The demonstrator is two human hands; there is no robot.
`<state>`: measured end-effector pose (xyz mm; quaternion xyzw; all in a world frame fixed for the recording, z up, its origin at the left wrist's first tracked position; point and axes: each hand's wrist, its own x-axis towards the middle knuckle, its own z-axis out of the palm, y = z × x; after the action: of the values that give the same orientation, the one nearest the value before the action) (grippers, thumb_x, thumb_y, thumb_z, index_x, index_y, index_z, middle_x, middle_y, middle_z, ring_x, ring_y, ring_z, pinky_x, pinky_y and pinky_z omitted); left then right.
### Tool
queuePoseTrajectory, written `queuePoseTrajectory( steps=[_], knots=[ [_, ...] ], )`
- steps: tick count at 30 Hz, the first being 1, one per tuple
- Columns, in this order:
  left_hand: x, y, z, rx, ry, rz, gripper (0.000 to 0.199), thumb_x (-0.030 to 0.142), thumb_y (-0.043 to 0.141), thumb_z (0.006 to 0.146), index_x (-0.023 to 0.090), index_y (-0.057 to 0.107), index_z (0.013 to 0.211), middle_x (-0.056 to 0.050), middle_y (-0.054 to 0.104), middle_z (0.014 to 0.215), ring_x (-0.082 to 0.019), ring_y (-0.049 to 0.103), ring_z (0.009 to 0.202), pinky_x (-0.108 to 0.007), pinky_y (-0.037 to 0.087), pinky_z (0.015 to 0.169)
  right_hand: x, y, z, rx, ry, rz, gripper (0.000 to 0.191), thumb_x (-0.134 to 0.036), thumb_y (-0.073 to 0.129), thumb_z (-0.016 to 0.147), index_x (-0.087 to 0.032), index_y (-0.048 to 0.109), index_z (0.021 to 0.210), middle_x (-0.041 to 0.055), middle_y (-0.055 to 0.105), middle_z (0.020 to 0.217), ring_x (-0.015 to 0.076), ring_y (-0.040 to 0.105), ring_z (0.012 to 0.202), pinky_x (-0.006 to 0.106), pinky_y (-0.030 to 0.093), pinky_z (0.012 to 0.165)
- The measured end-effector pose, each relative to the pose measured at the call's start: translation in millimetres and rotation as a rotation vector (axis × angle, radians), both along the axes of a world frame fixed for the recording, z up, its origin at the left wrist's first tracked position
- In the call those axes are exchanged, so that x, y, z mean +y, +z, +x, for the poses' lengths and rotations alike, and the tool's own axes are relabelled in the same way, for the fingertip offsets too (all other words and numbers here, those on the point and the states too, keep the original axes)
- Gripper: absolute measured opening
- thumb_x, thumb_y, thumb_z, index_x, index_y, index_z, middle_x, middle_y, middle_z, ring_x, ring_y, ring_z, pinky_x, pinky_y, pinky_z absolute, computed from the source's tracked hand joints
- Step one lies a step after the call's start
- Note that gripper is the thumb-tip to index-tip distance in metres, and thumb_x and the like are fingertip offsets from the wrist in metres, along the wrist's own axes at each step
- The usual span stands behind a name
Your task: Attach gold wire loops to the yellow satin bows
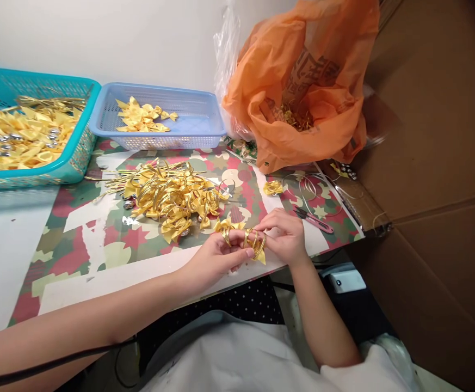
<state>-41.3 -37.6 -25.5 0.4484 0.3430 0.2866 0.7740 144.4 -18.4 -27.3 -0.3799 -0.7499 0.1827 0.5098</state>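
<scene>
Near the table's front edge, my left hand (224, 250) is closed on a yellow ribbon bow (259, 251) with gold cord loops. The loops circle its fingers, and more yellow ribbon (229, 224) shows just behind them. My right hand (282, 234) meets it from the right, fingertips pinched at the gold cord; exactly what they grip is partly hidden. Left of and behind the hands lies a heap of yellow ribbon bows (172, 196) with gold cord and small silver bells. A single yellow bow (273, 188) sits apart, beyond my right hand. Pink-handled thread snips (314, 220) lie to its right.
A teal basket (72, 155) of yellow ribbon pieces and bells stands far left, beside a blue basket (159, 140) with more pieces. An orange plastic bag (310, 144) stands open at the back. Thin looped wire (308, 188) and a cardboard box (437, 163) are at right.
</scene>
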Motion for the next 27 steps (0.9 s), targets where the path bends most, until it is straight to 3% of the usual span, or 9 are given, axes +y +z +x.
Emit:
queuePoseTrajectory(
  steps=[5, 14, 20, 27],
  knots=[
    [0.8, 2.4, -0.8, 0.048, -0.019, 0.030, 0.030, 0.034, 0.071, 0.080, 0.019, 0.066, 0.105, 0.003, 0.058, 0.075, -0.006, 0.042, 0.055, -0.020, 0.034, 0.051, 1.1, -2.2, 0.1, -0.002, -0.010, -0.007, 0.010, -0.021, 0.077, 0.076, -0.022, 0.069, 0.071, -0.0012, 0.071, 0.064, 0.0140, 0.063, 0.061, 0.032, 0.046, 0.067],
    [0.2, 1.9, 1.0, 0.051, -0.034, 0.023, 0.021, 0.033, 0.074, 0.075, 0.016, 0.068, 0.085, 0.000, 0.062, 0.078, -0.008, 0.044, 0.059, -0.021, 0.036, 0.051, 0.1, -3.4, 2.6, 0.027, 0.014, -0.017, 0.011, -0.013, 0.073, 0.075, -0.023, 0.071, 0.071, -0.0015, 0.071, 0.063, 0.0143, 0.063, 0.060, 0.032, 0.047, 0.066],
    [0.1, 7.6, 1.1, 0.071, -0.016, 0.024, 0.023, 0.035, 0.071, 0.076, 0.016, 0.070, 0.089, 0.004, 0.054, 0.060, -0.008, 0.045, 0.054, -0.022, 0.036, 0.053, -0.1, -2.0, 2.5, 0.043, 0.033, -0.010, 0.012, -0.012, 0.072, 0.075, -0.023, 0.069, 0.071, -0.0014, 0.072, 0.065, 0.0141, 0.063, 0.060, 0.032, 0.048, 0.065],
    [-0.5, 8.5, 0.5, 0.042, -0.021, 0.026, 0.026, 0.038, 0.069, 0.078, 0.015, 0.069, 0.090, 0.005, 0.054, 0.058, -0.009, 0.046, 0.054, -0.024, 0.036, 0.054, -0.8, -1.5, 2.6, 0.025, 0.023, 0.000, 0.009, -0.018, 0.072, 0.078, -0.022, 0.069, 0.071, -0.0011, 0.069, 0.061, 0.0143, 0.063, 0.059, 0.031, 0.047, 0.063]
  ],
)
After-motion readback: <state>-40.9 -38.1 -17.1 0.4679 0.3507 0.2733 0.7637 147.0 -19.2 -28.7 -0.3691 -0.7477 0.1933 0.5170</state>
